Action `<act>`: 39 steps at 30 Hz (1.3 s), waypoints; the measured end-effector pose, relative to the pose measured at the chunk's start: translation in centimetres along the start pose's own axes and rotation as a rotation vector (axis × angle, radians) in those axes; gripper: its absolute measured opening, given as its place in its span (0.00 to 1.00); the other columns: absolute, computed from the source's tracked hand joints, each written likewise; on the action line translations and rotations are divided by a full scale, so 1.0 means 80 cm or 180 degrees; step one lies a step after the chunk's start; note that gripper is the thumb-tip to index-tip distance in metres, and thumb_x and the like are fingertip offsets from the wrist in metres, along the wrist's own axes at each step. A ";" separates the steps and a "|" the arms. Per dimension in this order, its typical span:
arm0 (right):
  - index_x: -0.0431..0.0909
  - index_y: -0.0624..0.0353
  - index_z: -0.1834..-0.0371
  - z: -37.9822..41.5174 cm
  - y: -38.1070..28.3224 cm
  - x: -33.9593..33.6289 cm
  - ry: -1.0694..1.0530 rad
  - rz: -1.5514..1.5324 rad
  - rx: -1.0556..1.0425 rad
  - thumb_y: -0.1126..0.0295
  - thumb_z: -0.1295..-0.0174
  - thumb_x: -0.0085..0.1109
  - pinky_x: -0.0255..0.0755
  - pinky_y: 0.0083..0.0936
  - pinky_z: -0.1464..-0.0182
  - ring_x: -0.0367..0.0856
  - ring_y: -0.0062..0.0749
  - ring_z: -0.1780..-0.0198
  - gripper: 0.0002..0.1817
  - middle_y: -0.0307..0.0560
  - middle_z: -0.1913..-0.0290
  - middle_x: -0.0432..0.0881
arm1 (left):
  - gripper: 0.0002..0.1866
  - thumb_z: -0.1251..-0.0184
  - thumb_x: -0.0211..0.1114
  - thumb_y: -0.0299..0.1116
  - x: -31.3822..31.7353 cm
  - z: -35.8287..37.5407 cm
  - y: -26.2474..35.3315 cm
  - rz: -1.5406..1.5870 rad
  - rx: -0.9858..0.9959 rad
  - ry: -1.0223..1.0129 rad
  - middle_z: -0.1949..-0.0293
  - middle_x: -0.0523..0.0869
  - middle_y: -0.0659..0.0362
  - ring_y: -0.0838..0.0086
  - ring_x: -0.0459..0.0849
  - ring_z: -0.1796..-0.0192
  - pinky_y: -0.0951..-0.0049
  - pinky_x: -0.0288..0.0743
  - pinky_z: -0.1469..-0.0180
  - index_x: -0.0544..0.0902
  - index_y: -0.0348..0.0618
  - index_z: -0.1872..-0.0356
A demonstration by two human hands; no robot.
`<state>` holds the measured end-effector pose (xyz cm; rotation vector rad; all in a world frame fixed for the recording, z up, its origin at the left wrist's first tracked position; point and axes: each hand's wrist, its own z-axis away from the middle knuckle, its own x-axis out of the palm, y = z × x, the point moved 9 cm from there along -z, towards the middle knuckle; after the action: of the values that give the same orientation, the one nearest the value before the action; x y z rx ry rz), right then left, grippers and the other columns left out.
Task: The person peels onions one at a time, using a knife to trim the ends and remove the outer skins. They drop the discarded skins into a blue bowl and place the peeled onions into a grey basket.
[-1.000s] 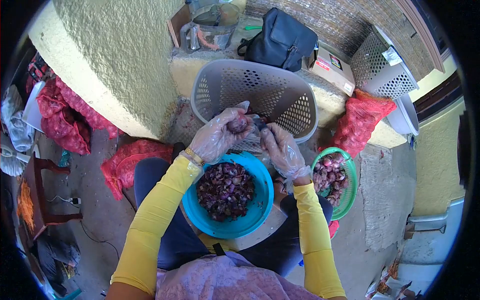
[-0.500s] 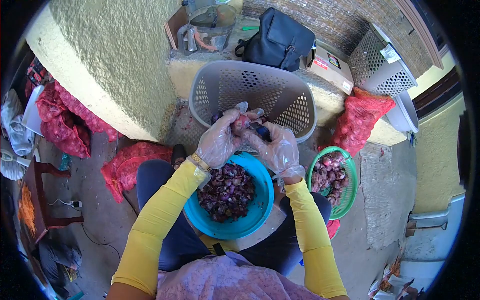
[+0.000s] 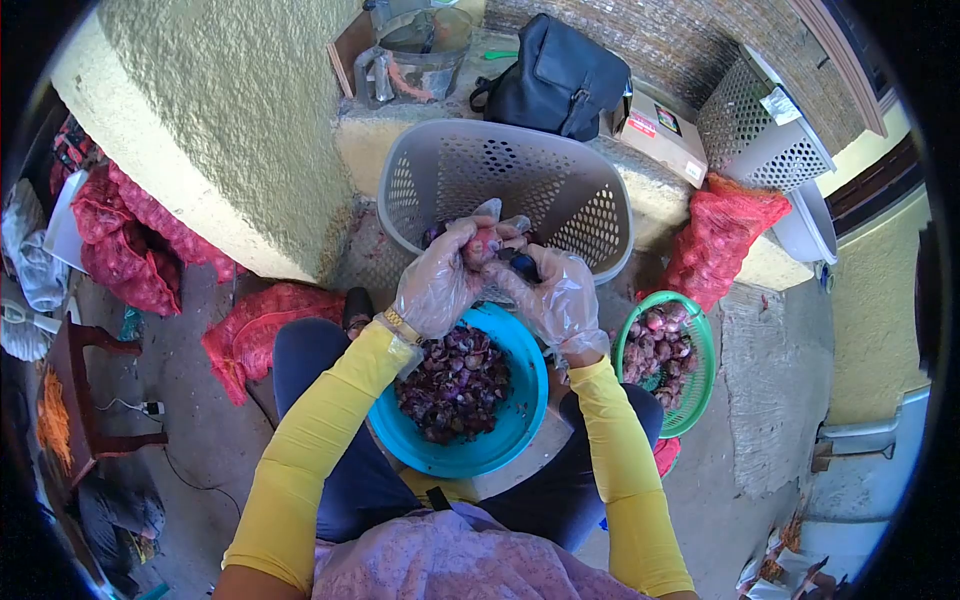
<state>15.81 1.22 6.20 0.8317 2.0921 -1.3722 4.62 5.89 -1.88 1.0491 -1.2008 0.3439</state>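
My left hand (image 3: 436, 288), in a clear plastic glove, is closed around a red onion (image 3: 481, 247). My right hand (image 3: 556, 297), gloved the same way, grips a small tool with a dark handle (image 3: 523, 265) against the onion; its blade, if any, is hidden by the fingers. Both hands meet over the near edge of a grey perforated basket (image 3: 408, 190), where some dark onions are partly covered by my left hand. Below them, a blue basin (image 3: 532, 400) between my legs holds dark purple onion skins (image 3: 455, 385).
At the right stands a green basket (image 3: 708, 370) with red onions (image 3: 656, 345). Red mesh sacks (image 3: 715, 240) lie on both sides. A black backpack (image 3: 560, 75), a cardboard box (image 3: 660, 135) and a clear jug (image 3: 420, 60) sit on the ledge behind. A cord (image 3: 205, 480) crosses the floor.
Both hands stay nearly in place over the grey basket. The onion and the dark-handled tool have shifted only slightly between the fingers.
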 end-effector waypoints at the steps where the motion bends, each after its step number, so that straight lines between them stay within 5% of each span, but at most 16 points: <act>1: 0.91 0.55 0.54 0.000 0.001 0.000 0.0033 -0.0012 0.0003 0.49 0.38 0.74 0.81 0.44 0.56 0.89 0.57 0.59 0.21 0.57 0.62 0.90 | 0.19 0.14 0.48 0.38 0.001 0.000 0.000 -0.0042 0.0010 0.0027 0.27 0.76 0.42 0.58 0.79 0.29 0.68 0.82 0.42 0.75 0.40 0.33; 9: 0.90 0.55 0.49 0.001 0.002 0.002 -0.0009 -0.0042 0.0021 0.51 0.36 0.73 0.80 0.37 0.56 0.89 0.53 0.60 0.21 0.55 0.62 0.90 | 0.19 0.14 0.48 0.38 0.001 0.002 0.002 -0.0056 0.0028 0.0156 0.28 0.77 0.42 0.60 0.79 0.29 0.68 0.82 0.43 0.77 0.39 0.35; 11: 0.90 0.54 0.51 0.001 0.008 0.004 -0.0034 -0.0154 0.0115 0.49 0.37 0.73 0.81 0.43 0.55 0.89 0.57 0.59 0.22 0.58 0.61 0.90 | 0.18 0.14 0.48 0.38 0.001 0.002 0.002 -0.0063 -0.0001 0.0133 0.28 0.77 0.42 0.59 0.79 0.29 0.67 0.81 0.40 0.77 0.38 0.36; 27: 0.90 0.61 0.53 0.001 0.012 0.016 -0.0267 -0.0484 0.0398 0.48 0.33 0.70 0.79 0.45 0.55 0.88 0.62 0.57 0.24 0.65 0.62 0.88 | 0.17 0.14 0.49 0.38 -0.001 -0.001 -0.002 -0.0105 0.0055 -0.0016 0.29 0.77 0.42 0.58 0.79 0.30 0.63 0.77 0.32 0.78 0.39 0.38; 33: 0.88 0.67 0.55 0.008 0.032 0.034 -0.0387 -0.1011 0.0746 0.45 0.31 0.69 0.78 0.42 0.58 0.90 0.51 0.64 0.28 0.66 0.66 0.87 | 0.18 0.13 0.49 0.41 0.008 0.005 -0.002 -0.0427 0.0206 0.0039 0.32 0.80 0.45 0.60 0.79 0.31 0.60 0.74 0.29 0.77 0.39 0.38; 35: 0.89 0.67 0.57 0.010 0.042 0.039 -0.0523 -0.0938 0.0957 0.45 0.31 0.68 0.77 0.42 0.60 0.89 0.44 0.67 0.29 0.67 0.68 0.86 | 0.22 0.14 0.54 0.45 0.011 0.004 -0.006 -0.0219 0.0099 -0.0053 0.37 0.82 0.48 0.67 0.81 0.37 0.61 0.74 0.30 0.73 0.42 0.31; 39: 0.89 0.67 0.57 0.009 0.045 0.034 -0.0450 -0.0894 0.0929 0.45 0.31 0.68 0.76 0.43 0.61 0.88 0.50 0.68 0.28 0.69 0.69 0.85 | 0.19 0.12 0.50 0.46 0.021 0.007 -0.007 -0.0167 -0.0048 -0.0220 0.35 0.80 0.47 0.62 0.78 0.33 0.60 0.73 0.28 0.75 0.44 0.36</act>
<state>16.54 2.22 1.80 0.5422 1.9822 -1.8610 5.34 4.69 -0.66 1.0848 -1.2333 0.2592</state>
